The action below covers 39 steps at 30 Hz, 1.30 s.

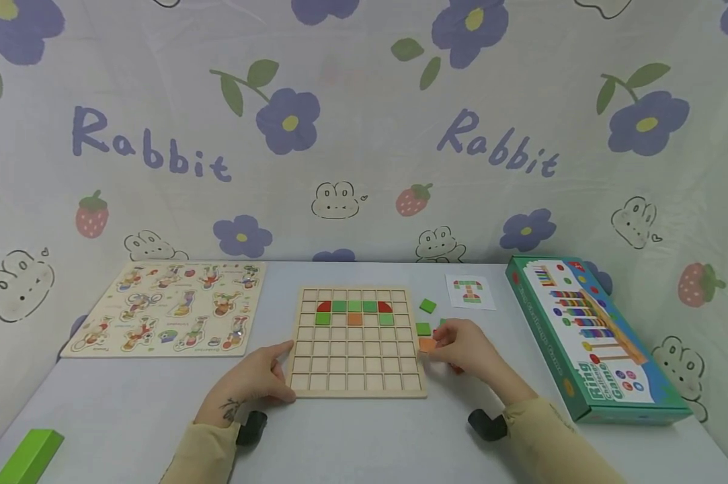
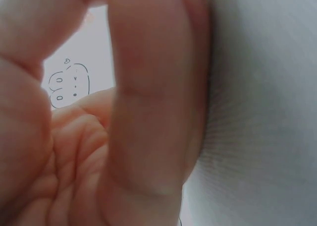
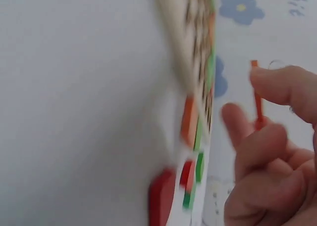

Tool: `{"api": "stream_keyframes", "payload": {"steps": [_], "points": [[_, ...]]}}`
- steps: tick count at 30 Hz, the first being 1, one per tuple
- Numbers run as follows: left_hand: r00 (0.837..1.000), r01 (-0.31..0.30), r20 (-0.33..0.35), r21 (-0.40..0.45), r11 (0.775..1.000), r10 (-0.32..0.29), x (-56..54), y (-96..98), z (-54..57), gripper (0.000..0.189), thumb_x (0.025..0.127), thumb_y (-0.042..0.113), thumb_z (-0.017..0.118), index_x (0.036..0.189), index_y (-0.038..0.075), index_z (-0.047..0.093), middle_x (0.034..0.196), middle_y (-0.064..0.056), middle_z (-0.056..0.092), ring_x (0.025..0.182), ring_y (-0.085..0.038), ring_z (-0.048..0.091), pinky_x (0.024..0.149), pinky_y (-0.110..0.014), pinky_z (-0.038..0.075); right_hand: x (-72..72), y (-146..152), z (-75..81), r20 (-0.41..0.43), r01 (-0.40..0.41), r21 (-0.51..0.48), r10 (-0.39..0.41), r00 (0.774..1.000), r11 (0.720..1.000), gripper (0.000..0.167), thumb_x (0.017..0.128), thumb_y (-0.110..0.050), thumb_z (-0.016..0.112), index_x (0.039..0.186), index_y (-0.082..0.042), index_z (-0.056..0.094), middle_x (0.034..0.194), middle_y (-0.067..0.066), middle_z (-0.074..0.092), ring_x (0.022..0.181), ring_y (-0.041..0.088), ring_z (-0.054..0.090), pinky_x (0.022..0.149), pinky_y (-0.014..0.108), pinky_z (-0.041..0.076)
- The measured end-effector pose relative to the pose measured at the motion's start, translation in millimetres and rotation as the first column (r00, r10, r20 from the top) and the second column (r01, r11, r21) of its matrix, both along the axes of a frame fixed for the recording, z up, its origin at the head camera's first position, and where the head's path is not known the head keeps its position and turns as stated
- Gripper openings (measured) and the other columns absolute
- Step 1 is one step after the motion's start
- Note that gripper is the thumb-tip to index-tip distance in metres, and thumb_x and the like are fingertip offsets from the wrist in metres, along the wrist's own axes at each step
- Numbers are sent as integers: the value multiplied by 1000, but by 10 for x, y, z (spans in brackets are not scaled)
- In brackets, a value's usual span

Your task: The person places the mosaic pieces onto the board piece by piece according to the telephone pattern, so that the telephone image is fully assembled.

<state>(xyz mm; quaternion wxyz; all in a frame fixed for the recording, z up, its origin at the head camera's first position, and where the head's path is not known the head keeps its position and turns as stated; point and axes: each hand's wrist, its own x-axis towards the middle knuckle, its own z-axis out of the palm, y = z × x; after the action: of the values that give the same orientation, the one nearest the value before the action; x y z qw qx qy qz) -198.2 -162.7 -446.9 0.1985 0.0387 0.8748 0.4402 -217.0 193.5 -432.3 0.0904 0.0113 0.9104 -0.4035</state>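
A wooden grid board [image 1: 356, 397] lies on the table, with green, red and orange tiles set in two of its upper rows. My left hand [image 1: 249, 376] touches the board's left edge with its index finger, the thumb at the lower left corner. In the left wrist view, the left hand's fingers [image 2: 148, 102] hide the board. Just off the board's right side, my right hand [image 1: 469, 349] pinches a thin orange tile [image 3: 257, 99] between thumb and finger. Below it, another orange tile [image 3: 189, 122] lies beside the board, near green tiles [image 1: 423, 329] and red pieces [image 3: 186, 174].
Behind the loose tiles lies a white pattern card [image 1: 470, 292]. A green game box [image 1: 599, 343] stands at the right, and a wooden picture puzzle board [image 1: 170, 309] is at the left. A bright green block [image 1: 31, 457] sits in the near left corner.
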Motion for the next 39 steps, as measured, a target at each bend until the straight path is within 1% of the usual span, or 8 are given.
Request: {"api": "stream_keyframes", "payload": {"steps": [3, 7, 10, 12, 14, 22, 31, 39], "points": [[1000, -1, 1, 4, 1000, 1, 1, -3, -2, 95, 58, 0, 80, 142, 6, 35, 61, -3, 52, 50, -12, 45, 48, -25, 38, -28, -106, 15, -13, -7, -152, 5, 1000, 988, 27, 73, -10, 73, 94, -4, 57, 75, 4, 58, 56, 14, 46, 46, 26, 37], [1000, 1, -1, 9, 1000, -1, -1, -4, -6, 95, 59, -1, 80, 142, 6, 35, 61, -4, 52, 50, -12, 45, 48, -25, 38, -71, -304, 15, 6, -18, -353, 22, 1000, 936, 28, 75, -6, 70, 97, -3, 53, 68, 0, 54, 50, 11, 38, 45, 23, 31], [1000, 0, 0, 9, 1000, 0, -2, -2, -8, 95, 59, -1, 80, 142, 6, 35, 62, -4, 52, 50, -12, 45, 48, -25, 38, -102, -472, 21, 35, -6, -452, 24, 999, 892, 29, 76, -4, 69, 100, -1, 53, 63, -2, 50, 48, 11, 34, 46, 24, 29], [1000, -2, 2, 7, 1000, 2, -4, 1, -8, 95, 59, 0, 80, 142, 6, 35, 62, -4, 52, 51, -12, 45, 48, -25, 38, -123, -584, 26, 57, 17, -477, 11, 998, 879, 30, 76, -4, 69, 101, -2, 54, 60, -2, 48, 47, 11, 34, 46, 24, 30], [1000, -2, 2, 6, 1000, 2, -4, 2, -9, 95, 59, 0, 80, 142, 6, 35, 62, -4, 53, 51, -12, 45, 48, -25, 38, -153, -683, 24, 71, 36, -475, -3, 998, 879, 29, 76, -5, 70, 101, -3, 55, 57, -2, 47, 46, 12, 35, 46, 24, 30], [1000, 2, 0, 1, 1000, -2, -2, 0, -11, 95, 59, 0, 80, 142, 6, 35, 63, -5, 54, 51, -13, 46, 49, -25, 39, -260, -972, -34, 113, 100, -360, -63, 992, 928, 32, 73, -12, 73, 102, -4, 61, 53, -2, 43, 43, 11, 39, 45, 24, 33], [1000, 5, -1, 8, 1000, -5, -8, -4, -29, 95, 59, 0, 80, 142, 6, 35, 62, -5, 54, 51, -13, 46, 49, -25, 39, -322, -1120, -100, 133, 168, -282, -135, 982, 945, 27, 74, -11, 73, 97, -3, 60, 81, 6, 57, 49, 10, 50, 48, 22, 43], [1000, 0, -3, 6, 1000, 0, -14, -6, -48, 95, 59, 0, 80, 143, 7, 35, 63, -4, 54, 51, -13, 46, 49, -26, 39, -351, -1182, -111, 97, 148, -196, -131, 987, 969, 23, 74, -9, 73, 91, -3, 60, 78, 7, 57, 51, 12, 51, 49, 23, 43]]}}
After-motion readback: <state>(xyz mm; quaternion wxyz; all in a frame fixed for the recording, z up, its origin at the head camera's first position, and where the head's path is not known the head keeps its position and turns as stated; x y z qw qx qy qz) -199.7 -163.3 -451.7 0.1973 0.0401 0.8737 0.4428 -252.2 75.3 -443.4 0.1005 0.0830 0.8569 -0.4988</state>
